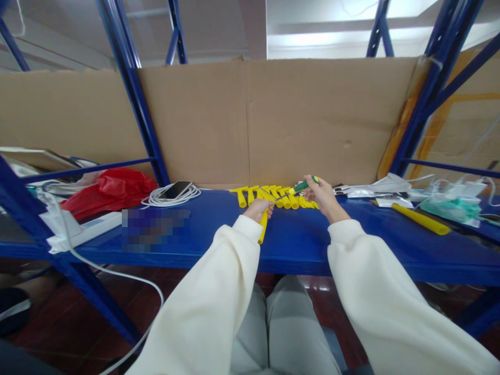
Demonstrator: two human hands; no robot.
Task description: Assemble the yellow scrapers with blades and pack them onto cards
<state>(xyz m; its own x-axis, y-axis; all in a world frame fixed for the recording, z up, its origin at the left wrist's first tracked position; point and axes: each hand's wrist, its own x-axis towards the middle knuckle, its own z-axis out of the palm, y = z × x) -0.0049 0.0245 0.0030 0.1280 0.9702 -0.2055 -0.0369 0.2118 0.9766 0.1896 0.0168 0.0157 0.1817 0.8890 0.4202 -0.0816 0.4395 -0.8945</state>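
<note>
My left hand (258, 209) is closed around a yellow tube-like piece (263, 232), whose lower end sticks out below my fingers. In my right hand (321, 196) is a screwdriver (300, 186) with a green and yellow handle. Its thin metal shaft slants down to the left, and the tip reaches the top of the held piece near my left hand. Whether the tip touches it, I cannot tell. Just behind both hands, several similar yellow pieces (242, 199) lie in a row along the cardboard back.
To the left are a phone (176, 190) on a coiled white cable (154, 198), a red plastic bag (113, 188) and a white power strip (94, 229). A long yellow rod (421, 219) and plastic packets (390, 186) lie on the right. Blue posts (136, 99) frame the cardboard (312, 120).
</note>
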